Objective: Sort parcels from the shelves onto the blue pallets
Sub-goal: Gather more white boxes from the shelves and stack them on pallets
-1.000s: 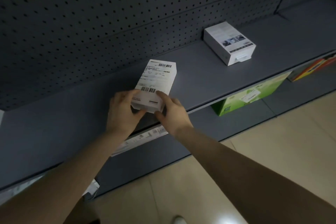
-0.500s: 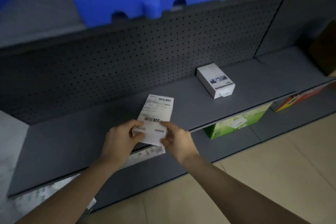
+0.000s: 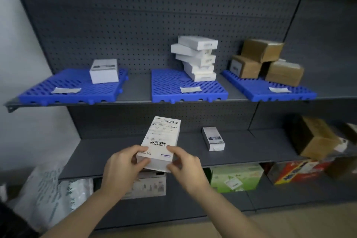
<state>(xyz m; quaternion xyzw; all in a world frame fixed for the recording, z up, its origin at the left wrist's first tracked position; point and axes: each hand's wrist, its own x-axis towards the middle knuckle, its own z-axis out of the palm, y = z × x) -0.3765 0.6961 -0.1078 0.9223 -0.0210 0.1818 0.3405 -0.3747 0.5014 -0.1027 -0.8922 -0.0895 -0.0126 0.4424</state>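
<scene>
White rectangular cardboard parcel (image 3: 160, 143) with a barcode label is at lower centre of the frame, in front of the grey metal middle shelf (image 3: 241, 152). Both the left hand (image 3: 121, 170) and the right hand (image 3: 185, 166) hold it, each grip pinched on a near corner. Blue slatted plastic pallets (image 3: 170, 87) lie on the shelf above, mid-frame.

Dim, cool light falls across the grey shelving (image 3: 116, 147), with the white parcel (image 3: 161, 141) the brightest spot. Blur softens the brown carton (image 3: 316, 141) at far right, and wide-angle distortion bends shelf lines near the corners.
</scene>
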